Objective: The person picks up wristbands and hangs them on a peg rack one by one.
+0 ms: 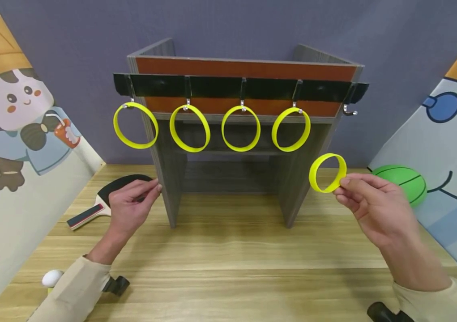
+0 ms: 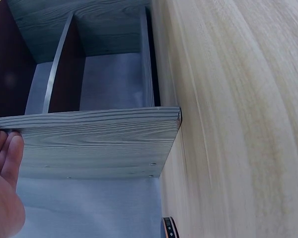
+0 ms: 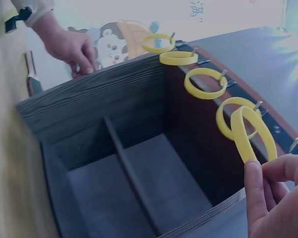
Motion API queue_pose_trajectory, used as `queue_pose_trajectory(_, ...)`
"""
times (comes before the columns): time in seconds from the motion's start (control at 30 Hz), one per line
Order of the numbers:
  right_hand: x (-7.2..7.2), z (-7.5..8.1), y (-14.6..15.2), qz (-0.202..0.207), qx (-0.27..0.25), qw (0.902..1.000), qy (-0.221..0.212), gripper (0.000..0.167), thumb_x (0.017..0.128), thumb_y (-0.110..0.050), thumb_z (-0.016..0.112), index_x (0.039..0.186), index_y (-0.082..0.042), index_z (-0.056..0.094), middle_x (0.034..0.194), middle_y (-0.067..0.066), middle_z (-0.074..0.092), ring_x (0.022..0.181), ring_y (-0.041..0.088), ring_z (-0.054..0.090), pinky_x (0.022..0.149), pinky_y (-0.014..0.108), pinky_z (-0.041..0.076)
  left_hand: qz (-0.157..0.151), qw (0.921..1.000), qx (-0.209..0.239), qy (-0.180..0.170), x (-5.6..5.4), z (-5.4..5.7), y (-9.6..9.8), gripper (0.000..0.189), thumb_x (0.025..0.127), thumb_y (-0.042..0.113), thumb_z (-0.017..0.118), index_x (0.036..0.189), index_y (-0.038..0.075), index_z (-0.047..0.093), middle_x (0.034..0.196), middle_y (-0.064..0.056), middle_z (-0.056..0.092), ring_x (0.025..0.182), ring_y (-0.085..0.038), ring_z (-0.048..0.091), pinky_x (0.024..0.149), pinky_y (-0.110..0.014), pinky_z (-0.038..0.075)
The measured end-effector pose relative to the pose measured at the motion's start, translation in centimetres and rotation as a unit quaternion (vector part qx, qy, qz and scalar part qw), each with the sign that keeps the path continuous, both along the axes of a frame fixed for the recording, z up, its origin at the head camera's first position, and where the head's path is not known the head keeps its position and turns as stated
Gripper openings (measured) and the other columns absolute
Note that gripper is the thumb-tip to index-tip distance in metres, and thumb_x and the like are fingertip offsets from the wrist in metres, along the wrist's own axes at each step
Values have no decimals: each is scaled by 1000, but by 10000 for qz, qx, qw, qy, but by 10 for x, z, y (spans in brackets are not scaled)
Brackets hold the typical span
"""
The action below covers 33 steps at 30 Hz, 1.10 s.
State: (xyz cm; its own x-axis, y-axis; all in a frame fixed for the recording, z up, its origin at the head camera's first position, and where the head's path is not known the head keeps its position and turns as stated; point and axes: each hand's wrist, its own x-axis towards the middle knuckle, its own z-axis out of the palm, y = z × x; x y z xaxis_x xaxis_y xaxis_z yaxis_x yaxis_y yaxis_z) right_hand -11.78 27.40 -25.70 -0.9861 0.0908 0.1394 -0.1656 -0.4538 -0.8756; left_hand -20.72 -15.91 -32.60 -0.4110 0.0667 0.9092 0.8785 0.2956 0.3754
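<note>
My right hand (image 1: pixel 377 208) pinches a yellow ring (image 1: pixel 313 178) at its lower right edge, between thumb and fingers. That ring stands upright below a bare metal hook (image 1: pixel 349 112) at the strip's right end. In the right wrist view the held ring (image 3: pixel 240 136) overlaps a hanging one. Several more yellow rings (image 1: pixel 207 129) hang from hooks along the black strip (image 1: pixel 216 87). My left hand (image 1: pixel 131 203) has its thumb and fingertips drawn together at the left front edge of the grey wooden shelf unit (image 1: pixel 167 179); in the left wrist view its fingers (image 2: pixel 12 158) touch that panel.
A table tennis paddle (image 1: pixel 87 216) lies on the wooden table (image 1: pixel 228 273) behind my left hand. A white ball (image 1: pixel 52 277) is by my left sleeve. Cartoon-printed walls (image 1: pixel 14 120) flank the table, with a dark grey-blue wall (image 1: pixel 232 27) at the back.
</note>
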Motion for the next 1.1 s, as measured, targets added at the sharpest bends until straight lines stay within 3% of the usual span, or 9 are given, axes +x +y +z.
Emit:
queue_pose_trajectory(0.23, -5, 26, 1, -596, 177, 9979, -206, 14, 86, 0, 68, 99, 3, 70, 91, 13, 67, 73, 23, 66, 71, 28, 55, -22, 10000, 19, 4, 0, 0, 0, 27, 61, -32, 67, 84, -18, 68, 72, -24, 65, 66, -10, 64, 61, -13, 51)
queue_pose_trajectory(0.6, -13, 53, 1, -915, 223, 9951, -303, 26, 80, -7, 76, 105, 0, 69, 95, 11, 64, 76, 20, 63, 71, 26, 55, -8, 10000, 1, -58, 0, 0, 0, 26, 62, -31, 68, 85, -17, 68, 72, -23, 65, 65, -11, 63, 61, -13, 51)
queue_pose_trajectory(0.83, -21, 60, 3, -1055, -187, 9935, -388, 27, 79, -3, 76, 105, 0, 68, 94, 12, 65, 78, 21, 65, 72, 27, 55, 6, 10000, -15, -15, 0, -1, 0, 27, 61, -31, 68, 85, -17, 69, 72, -23, 65, 66, -11, 64, 62, -13, 51)
queue_pose_trajectory(1.1, -29, 55, 3, -1145, -268, 9924, -354, 27, 77, -2, 77, 103, 0, 69, 95, 12, 67, 80, 22, 67, 72, 28, 55, 0, 10000, -30, -12, -1, -1, -1, 27, 61, -31, 68, 85, -17, 69, 73, -22, 66, 66, -11, 64, 62, -13, 51)
